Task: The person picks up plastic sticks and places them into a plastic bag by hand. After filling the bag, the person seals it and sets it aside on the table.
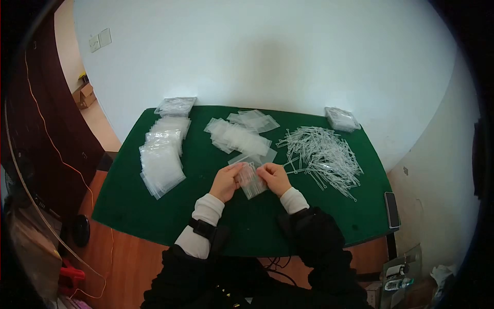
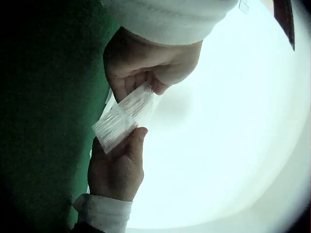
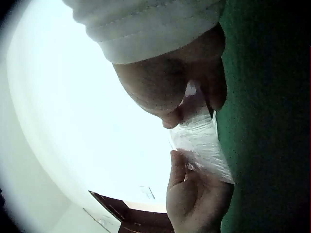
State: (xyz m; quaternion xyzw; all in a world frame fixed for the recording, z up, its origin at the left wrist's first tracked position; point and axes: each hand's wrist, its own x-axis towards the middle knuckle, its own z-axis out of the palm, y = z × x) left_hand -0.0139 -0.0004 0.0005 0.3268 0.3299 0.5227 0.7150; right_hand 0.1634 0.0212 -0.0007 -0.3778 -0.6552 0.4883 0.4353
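Both hands hold a small clear plastic bag (image 1: pixel 252 186) over the near middle of the table, with thin pale looped sticks showing inside it. The left hand (image 1: pixel 225 183) pinches the bag's left edge near the top, thumb on the near face. On the opposite edge, the right hand (image 1: pixel 277 178) grips with thumb and fingers. In the left wrist view the bag (image 2: pixel 116 124) slants between the two hands, its contents lined up lengthwise. The right wrist view shows the bag's crinkled plastic (image 3: pixel 204 150) catching light; some fingertips are hidden behind it.
A heap of loose looped sticks (image 1: pixel 324 157) lies right of the hands. Flat clear bags (image 1: pixel 239 138) spread beyond them, and an overlapping row of bags (image 1: pixel 162 162) lies left. Bag stacks (image 1: pixel 176 106) (image 1: pixel 341 119) stand at both back corners. A phone (image 1: pixel 391 210) lies at the right edge.
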